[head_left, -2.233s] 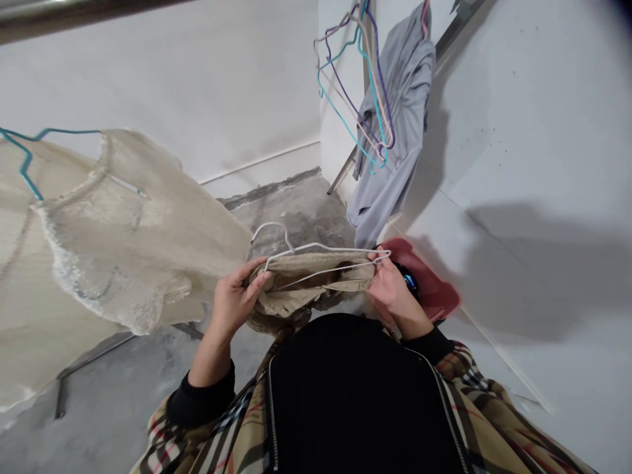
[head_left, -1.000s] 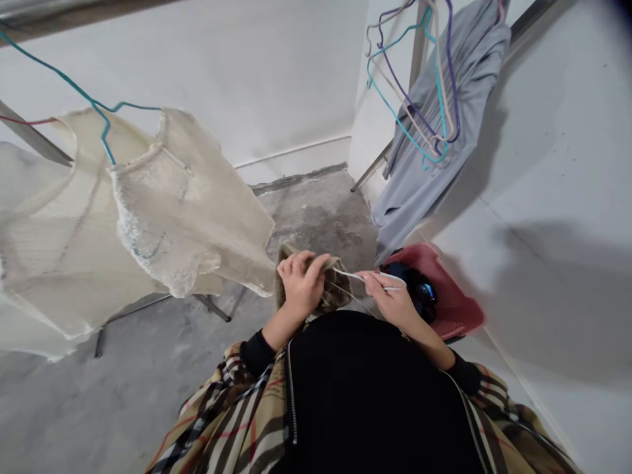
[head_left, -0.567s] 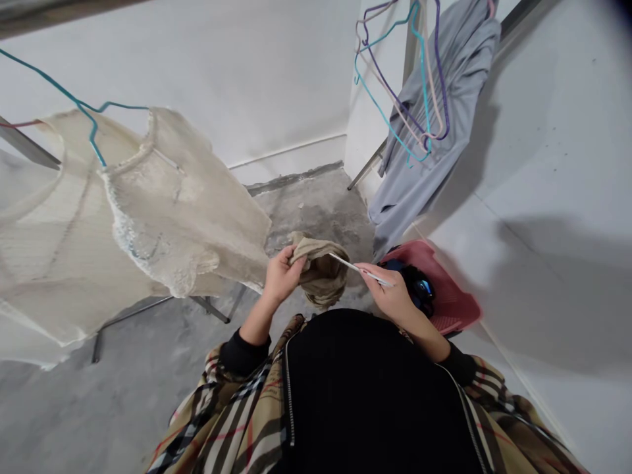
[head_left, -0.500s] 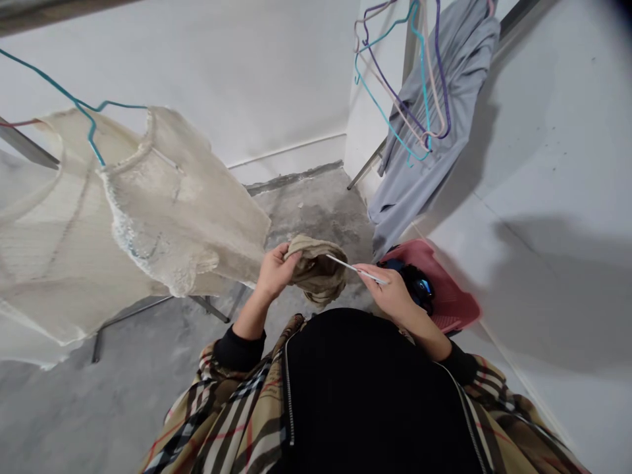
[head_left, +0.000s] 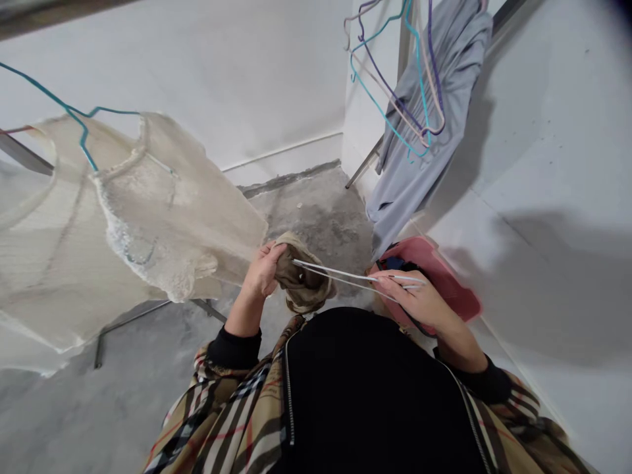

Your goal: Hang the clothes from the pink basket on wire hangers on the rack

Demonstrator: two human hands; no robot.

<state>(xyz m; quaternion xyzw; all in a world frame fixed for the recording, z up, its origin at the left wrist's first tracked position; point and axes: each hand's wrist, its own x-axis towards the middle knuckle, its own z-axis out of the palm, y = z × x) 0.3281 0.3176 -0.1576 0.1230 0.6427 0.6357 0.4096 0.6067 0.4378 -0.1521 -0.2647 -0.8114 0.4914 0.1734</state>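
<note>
Concrete floor [head_left: 316, 230], white walls [head_left: 172, 66]. Left to right: cream knit garment [head_left: 148, 210] on a teal wire hanger [head_left: 113, 110]; left hand [head_left: 261, 270] closed around bunched khaki cloth [head_left: 301, 280], held out over the floor; white wire hanger [head_left: 336, 270], its ends touching that cloth, pinched in the right hand [head_left: 409, 296]; pink plastic basket [head_left: 444, 276], just beside that hand; grey garment [head_left: 424, 131] hanging behind.

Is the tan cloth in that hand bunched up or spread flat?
Bunched up: the tan cloth forms a crumpled wad gripped in the left hand.
</note>
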